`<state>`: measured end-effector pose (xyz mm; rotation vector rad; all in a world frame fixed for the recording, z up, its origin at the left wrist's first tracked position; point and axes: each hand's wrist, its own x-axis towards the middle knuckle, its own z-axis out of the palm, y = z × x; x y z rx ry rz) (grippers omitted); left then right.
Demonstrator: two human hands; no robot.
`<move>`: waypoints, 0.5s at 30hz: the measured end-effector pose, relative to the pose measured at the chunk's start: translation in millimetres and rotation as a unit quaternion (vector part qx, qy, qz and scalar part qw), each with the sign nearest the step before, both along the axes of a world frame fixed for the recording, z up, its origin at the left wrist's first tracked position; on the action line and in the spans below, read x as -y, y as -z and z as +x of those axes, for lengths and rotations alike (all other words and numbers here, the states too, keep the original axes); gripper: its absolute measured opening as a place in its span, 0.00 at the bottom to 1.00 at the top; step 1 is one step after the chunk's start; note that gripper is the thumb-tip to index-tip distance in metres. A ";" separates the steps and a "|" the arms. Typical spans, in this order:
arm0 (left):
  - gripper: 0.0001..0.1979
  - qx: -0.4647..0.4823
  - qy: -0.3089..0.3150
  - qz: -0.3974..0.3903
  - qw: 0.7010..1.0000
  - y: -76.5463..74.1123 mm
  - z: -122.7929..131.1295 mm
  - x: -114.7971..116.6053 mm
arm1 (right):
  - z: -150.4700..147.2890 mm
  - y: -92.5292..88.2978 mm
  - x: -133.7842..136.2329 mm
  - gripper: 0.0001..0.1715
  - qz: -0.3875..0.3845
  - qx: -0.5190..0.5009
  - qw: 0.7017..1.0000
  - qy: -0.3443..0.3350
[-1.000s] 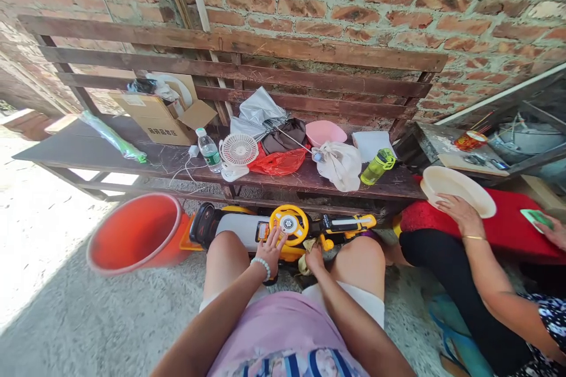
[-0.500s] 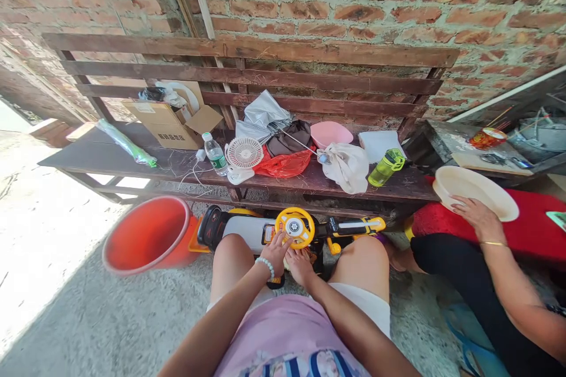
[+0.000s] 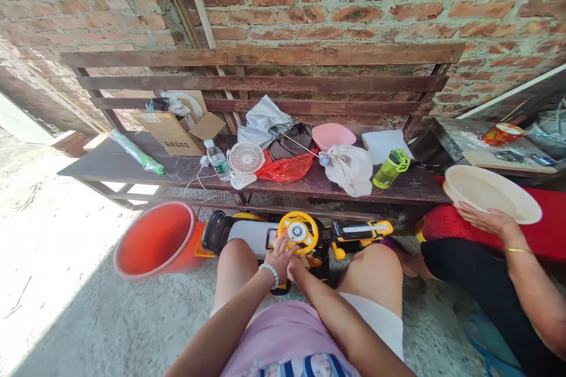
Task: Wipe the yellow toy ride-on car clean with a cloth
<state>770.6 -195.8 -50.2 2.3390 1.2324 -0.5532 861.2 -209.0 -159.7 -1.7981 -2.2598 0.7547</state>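
My left hand (image 3: pixel 279 259), with a pale bead bracelet on the wrist, has its fingers apart at the lower left rim of the yellow steering wheel (image 3: pixel 315 238). It holds nothing. Right beside it, my right hand (image 3: pixel 295 268) lies partly under the left one, and its fingers are mostly hidden. The wheel belongs to a toy ride-on car (image 3: pixel 252 234) with a grey-white body and black seat back, standing between my knees and the bench.
An orange-red tub (image 3: pixel 154 241) stands left. The wooden bench (image 3: pixel 300 188) bears a carton (image 3: pixel 170 135), a small fan (image 3: pixel 246 158), a water bottle (image 3: pixel 216 160), bags and a green bottle (image 3: pixel 391 169). At right a person's hand (image 3: pixel 489 221) holds a cream basin (image 3: pixel 495 191).
My right hand has drawn in closer under my left hand, and its fingers are less visible. The person's hand and the basin have shifted right. The whole view has moved slightly.
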 end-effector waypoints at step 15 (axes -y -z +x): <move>0.47 0.004 -0.030 0.015 0.999 -4.2 1.9 2.4 | 51.4 -24.9 39.8 0.26 -0.033 0.061 0.997 -0.021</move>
